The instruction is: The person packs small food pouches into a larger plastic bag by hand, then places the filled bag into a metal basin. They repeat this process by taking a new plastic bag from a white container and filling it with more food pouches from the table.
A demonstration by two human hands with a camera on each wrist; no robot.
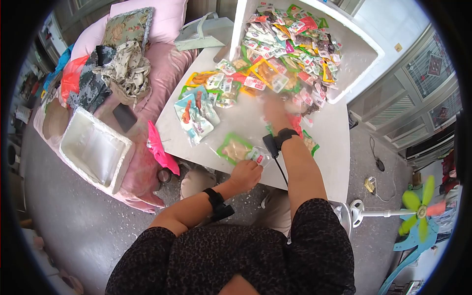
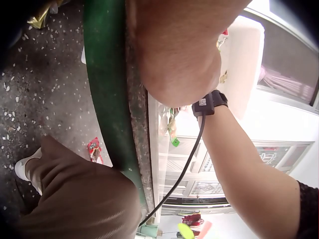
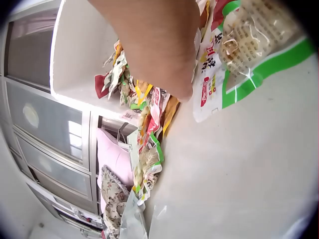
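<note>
Red Chinese characters run down the white label of a green-rimmed packet (image 3: 259, 50) beside the right hand (image 1: 277, 112), too blurred to read. That hand, arm stretched toward 12 o'clock, lies on the snack pile (image 1: 280, 64); whether it grips anything cannot be told. The left hand (image 1: 246, 174), fingers curled at the table's (image 1: 241, 123) near edge, pinches a small clear packet (image 1: 257, 156), with a green-edged pouch (image 1: 235, 149) at its 11 o'clock.

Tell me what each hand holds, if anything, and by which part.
The left hand seems to pinch a small packet by its near edge. The right hand is blurred over the snack pile, so whether it holds anything cannot be told.
</note>
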